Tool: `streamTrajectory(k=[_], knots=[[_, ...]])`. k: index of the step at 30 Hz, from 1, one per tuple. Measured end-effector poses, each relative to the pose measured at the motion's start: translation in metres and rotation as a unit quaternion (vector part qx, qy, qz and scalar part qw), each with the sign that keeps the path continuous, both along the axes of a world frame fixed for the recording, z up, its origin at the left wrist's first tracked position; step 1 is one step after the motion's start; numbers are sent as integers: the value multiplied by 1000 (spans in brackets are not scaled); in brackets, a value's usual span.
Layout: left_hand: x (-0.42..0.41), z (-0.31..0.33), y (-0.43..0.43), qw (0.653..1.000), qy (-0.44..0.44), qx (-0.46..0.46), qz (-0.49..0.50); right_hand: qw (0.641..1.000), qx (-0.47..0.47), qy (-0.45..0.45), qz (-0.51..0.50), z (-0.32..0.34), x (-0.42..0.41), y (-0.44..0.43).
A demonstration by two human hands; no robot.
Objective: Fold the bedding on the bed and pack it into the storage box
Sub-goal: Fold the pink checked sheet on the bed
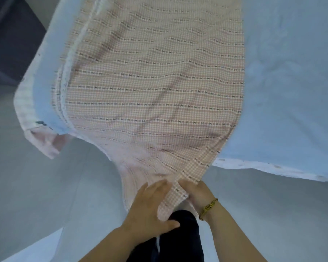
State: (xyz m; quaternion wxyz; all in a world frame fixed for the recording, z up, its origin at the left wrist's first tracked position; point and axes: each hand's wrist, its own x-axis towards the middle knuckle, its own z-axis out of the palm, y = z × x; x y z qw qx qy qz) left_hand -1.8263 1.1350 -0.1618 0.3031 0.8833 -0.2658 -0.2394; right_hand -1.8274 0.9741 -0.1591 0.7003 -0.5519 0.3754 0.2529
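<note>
Nearest, between the two forearms, dark trousers show above a pale grey floor. Just beyond them the left hand lies with its fingers spread on top of the bedding and its thumb under the gathered end, so the cloth is pinched between them. The right hand, with a gold chain bracelet at the wrist, curls round the same bunched end from the right. The bedding is a soft quilt in fine pink-and-white check, crossed by rows of small dark bow marks. It fans out wide from the hands and runs far up the bed, which is covered in a pale blue sheet. A white ruffled trim and a pale blue underside run down its left edge, where a pink corner hangs off the bed. A dark patch of the room lies far left.
</note>
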Motion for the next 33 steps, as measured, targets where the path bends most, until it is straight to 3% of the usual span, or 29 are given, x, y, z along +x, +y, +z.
streamTrajectory(k=[3, 6, 11, 15, 17, 20, 23, 27, 33], knots=[[-25, 15, -4, 999, -24, 39, 14, 997, 35, -30, -60, 24, -16, 8], [-39, 22, 0, 987, -108, 10, 119, 993, 53, -49, -94, 55, -27, 17], [-41, 37, 17, 976, -125, 14, 176, 990, 37, -57, -126, 84, -30, 18], [-39, 49, 40, 963, -150, -47, 218, 986, 50, -82, -138, 103, -28, 12], [-41, 59, 50, 965, -110, -65, 229, 992, 49, -85, -83, 108, -34, 20], [-47, 91, 56, 964, -35, -81, 253, 991, 37, -90, 91, 118, -56, 52], [-53, 123, 55, 960, -54, -105, 254, 972, 38, -152, 173, 134, -69, 76], [-69, 144, 53, 961, -44, -131, 240, 979, -67, -144, 127, 160, -66, 74], [-93, 154, 43, 951, 17, -149, 271, 989, 74, -124, -22, 195, -68, 56]])
